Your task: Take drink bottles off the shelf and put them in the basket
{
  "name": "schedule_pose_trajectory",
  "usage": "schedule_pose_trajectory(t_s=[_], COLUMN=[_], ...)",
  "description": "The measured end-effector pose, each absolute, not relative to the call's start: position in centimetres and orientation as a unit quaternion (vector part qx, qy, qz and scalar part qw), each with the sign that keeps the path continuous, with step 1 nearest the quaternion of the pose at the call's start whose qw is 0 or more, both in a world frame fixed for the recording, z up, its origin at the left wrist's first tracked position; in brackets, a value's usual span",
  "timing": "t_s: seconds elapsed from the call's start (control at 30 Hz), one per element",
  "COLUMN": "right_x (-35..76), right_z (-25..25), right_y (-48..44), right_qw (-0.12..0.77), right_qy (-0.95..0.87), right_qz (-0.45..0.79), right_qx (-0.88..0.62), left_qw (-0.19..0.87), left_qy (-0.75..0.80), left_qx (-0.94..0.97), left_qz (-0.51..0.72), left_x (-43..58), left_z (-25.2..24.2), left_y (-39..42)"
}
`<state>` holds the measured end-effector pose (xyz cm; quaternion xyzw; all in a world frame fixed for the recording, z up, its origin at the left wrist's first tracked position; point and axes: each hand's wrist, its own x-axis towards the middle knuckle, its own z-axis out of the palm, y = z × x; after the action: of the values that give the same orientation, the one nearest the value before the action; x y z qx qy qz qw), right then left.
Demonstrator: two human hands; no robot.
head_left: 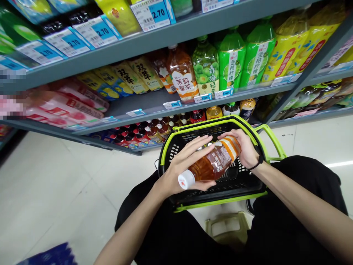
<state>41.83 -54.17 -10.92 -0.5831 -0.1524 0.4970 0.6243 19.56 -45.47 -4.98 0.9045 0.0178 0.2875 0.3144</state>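
"Where's the bottle (211, 163)?"

"Over the basket (164, 149), lying aslant, its white cap (186, 179) at the near left."

"And the fingers?"

"Both hands grasp it. The left hand (176, 169) spans the cap end, fingers on the far side, thumb on the near; the right hand (246, 147) grips the other end, far right."

"Beyond the basket?"

"A shelf (154, 101) with drinks (205, 66) and price tags (203, 98)."

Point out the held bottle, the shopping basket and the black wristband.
Held bottle (209, 165): head view, on its amber middle.
Shopping basket (220, 195): head view, on its black near side.
Black wristband (260, 160): head view, on its thickest part.
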Motion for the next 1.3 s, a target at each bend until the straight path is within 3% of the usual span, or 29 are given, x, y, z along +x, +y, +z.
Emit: schedule_pose_trajectory(t_s=[0.17, 0.37, 0.73, 1.03, 1.3], right_x=[40.0, 38.4, 36.8, 35.6, 33.6], right_z=[-10.9, -9.9, -11.0, -11.5, -12.3], right_y=[-55.0, -55.7, -56.1, -56.8, -57.8], right_qw=[0.57, 0.516, 0.481, 0.473, 0.37], right_qy=[-0.093, -0.26, -0.228, -0.163, -0.182], right_qz=[0.577, 0.627, 0.685, 0.758, 0.856], right_qx=[-0.578, -0.522, -0.498, -0.419, -0.312], left_qw=[0.484, 0.652, 0.687, 0.684, 0.703], left_qy=[0.093, 0.203, 0.32, 0.194, 0.146], left_qx=[0.836, 0.689, 0.586, 0.636, 0.644], left_qz=[0.241, 0.244, 0.288, 0.3, 0.262], left_x=[19.1, 18.3, 18.8, 19.0, 19.4], left_z=[-4.4, -4.7, -6.1, -5.0, -4.7], left_y=[-44.9, -42.9, -42.9, -43.1, -44.0])
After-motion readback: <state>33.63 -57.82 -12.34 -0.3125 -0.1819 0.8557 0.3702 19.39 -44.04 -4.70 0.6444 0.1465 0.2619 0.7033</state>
